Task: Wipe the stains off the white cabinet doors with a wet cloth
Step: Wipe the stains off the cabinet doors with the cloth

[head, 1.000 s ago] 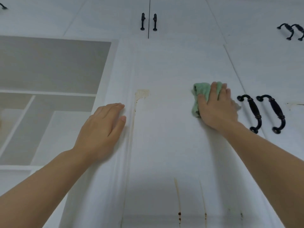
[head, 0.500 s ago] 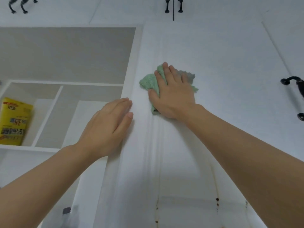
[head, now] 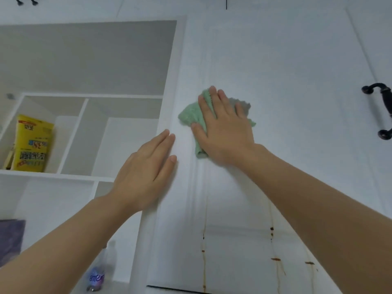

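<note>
Right hand [head: 224, 132] presses the green cloth [head: 191, 115] flat against the white cabinet door [head: 275, 71], fingers straight and slightly spread. Left hand [head: 148, 166] rests flat on the door's left edge, fingers straight, together, holding nothing. Brown drip stains [head: 204, 251] run lower down (several streaks). Black handle [head: 381, 111] at right.

Bare door [head: 275, 71] lies open above and right of the cloth [head: 191, 115]; a black handle [head: 381, 111] juts far right. The left hand [head: 146, 172] blocks the door's left edge.
</note>
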Demonstrator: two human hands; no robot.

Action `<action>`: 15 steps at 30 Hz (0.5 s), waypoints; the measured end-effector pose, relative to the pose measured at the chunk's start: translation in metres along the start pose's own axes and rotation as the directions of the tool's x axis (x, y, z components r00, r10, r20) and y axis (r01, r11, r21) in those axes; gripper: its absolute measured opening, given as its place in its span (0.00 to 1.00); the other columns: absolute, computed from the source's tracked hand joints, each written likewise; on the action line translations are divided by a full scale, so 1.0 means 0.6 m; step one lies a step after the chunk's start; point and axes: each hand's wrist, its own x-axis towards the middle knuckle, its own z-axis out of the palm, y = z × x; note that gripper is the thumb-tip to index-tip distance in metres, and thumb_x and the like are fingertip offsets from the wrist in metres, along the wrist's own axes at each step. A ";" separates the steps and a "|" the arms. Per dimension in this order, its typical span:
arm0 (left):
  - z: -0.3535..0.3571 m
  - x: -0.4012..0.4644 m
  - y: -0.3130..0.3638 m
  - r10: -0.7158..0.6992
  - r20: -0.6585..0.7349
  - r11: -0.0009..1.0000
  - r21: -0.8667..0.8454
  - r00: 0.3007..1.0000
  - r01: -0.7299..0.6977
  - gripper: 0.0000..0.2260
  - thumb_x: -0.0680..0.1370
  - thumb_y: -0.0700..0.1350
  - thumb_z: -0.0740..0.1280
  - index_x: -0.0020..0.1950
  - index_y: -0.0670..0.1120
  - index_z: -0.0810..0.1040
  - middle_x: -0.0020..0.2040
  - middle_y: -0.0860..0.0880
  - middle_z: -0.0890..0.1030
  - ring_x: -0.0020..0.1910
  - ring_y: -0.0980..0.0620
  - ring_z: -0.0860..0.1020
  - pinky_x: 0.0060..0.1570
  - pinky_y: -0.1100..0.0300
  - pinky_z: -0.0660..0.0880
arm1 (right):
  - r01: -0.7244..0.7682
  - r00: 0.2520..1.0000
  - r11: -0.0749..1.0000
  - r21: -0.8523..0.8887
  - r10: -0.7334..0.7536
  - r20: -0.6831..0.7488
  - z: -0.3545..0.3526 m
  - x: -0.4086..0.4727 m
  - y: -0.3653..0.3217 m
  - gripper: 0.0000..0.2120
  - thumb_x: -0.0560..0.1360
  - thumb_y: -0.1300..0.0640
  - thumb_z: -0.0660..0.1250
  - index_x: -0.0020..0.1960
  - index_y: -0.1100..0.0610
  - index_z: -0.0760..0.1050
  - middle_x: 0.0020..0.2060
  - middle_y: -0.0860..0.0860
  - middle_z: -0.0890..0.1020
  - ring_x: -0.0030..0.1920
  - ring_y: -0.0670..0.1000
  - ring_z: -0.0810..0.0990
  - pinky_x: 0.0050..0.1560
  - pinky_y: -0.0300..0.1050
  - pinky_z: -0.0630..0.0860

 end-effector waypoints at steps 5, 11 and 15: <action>-0.011 -0.005 -0.016 0.013 0.016 1.000 0.001 1.000 -0.013 0.32 0.74 0.61 0.42 0.75 0.49 0.58 0.75 0.53 0.58 0.74 0.57 0.55 0.71 0.58 0.53 | -0.013 1.000 1.000 -0.018 0.012 -0.019 0.020 -0.036 -0.021 0.29 0.81 0.45 0.45 0.77 0.56 0.44 0.77 0.55 0.42 0.76 0.53 0.41 0.72 0.54 0.37; -0.026 -0.025 -0.003 -0.012 0.042 1.000 0.003 0.999 0.012 0.29 0.77 0.59 0.44 0.75 0.49 0.58 0.75 0.52 0.58 0.74 0.55 0.55 0.69 0.59 0.52 | 0.148 0.988 0.989 0.029 -0.146 -0.052 0.052 -0.217 -0.066 0.29 0.78 0.45 0.48 0.74 0.60 0.59 0.75 0.59 0.58 0.75 0.58 0.57 0.71 0.58 0.50; -0.046 -0.029 0.017 0.010 0.080 0.999 0.039 0.997 -0.013 0.29 0.77 0.59 0.44 0.75 0.50 0.58 0.75 0.53 0.58 0.74 0.56 0.55 0.68 0.61 0.52 | 0.231 0.973 0.973 0.027 -0.231 0.005 0.051 -0.256 -0.062 0.29 0.78 0.44 0.48 0.74 0.59 0.60 0.75 0.57 0.60 0.74 0.56 0.58 0.70 0.58 0.53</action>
